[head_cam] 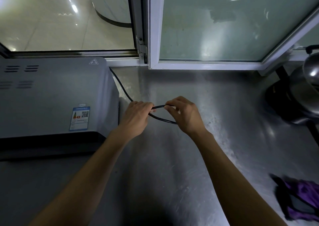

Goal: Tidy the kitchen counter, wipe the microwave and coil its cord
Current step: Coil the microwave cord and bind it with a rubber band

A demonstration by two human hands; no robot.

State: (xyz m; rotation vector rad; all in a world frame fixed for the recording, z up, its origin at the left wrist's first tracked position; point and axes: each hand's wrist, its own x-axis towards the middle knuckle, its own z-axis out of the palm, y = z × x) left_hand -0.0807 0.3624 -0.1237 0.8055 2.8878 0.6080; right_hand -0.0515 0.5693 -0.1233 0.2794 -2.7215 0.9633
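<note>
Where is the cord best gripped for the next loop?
Probably on the free run of cord between the microwave and the left hand, pinched from above: it lies bare there along the counter, while the hands already hold the loop.

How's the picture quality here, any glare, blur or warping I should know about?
Head view: dim overall; ceiling lights glare on the floor beyond the window, and the steel counter shines in patches. Wide-angle warping bends the window frame. The purple cloth is smeared; the hands and cord stay fairly sharp.

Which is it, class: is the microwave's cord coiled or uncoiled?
Mostly uncoiled: the cord trails from behind the microwave, with one loop between left hand and right hand.
</note>
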